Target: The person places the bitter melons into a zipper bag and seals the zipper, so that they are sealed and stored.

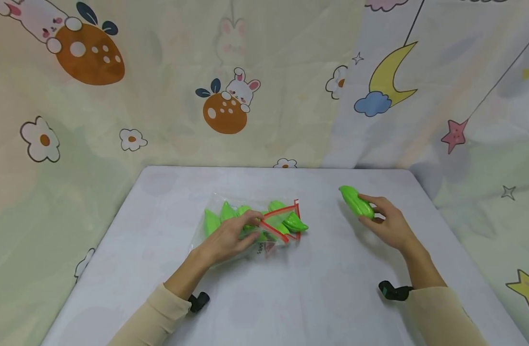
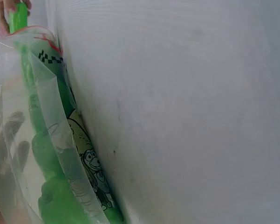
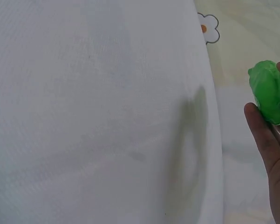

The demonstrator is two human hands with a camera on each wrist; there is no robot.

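Observation:
A clear zip bag (image 1: pixel 269 242) with a red seal lies on the table, holding several bright green toy vegetables (image 1: pixel 211 221). One of these, a pointed green piece (image 1: pixel 295 222), pokes out at the bag's mouth on the right. With bent fingers and thumb, my left hand (image 1: pixel 230 238) grips the bag's film near the red seal. Off to the right, my right hand (image 1: pixel 387 222) pinches a long, ridged green toy vegetable (image 1: pixel 356 201) above the table. In the right wrist view, only part of that green toy (image 3: pixel 269 93) shows, between fingertips.
Both hands work over a white-covered table (image 1: pixel 325 288). A patterned cloth (image 1: pixel 290 96) hangs behind and around it. A small black device sits at the left wrist (image 1: pixel 199 302) and another black device (image 1: pixel 394 290) at the right.

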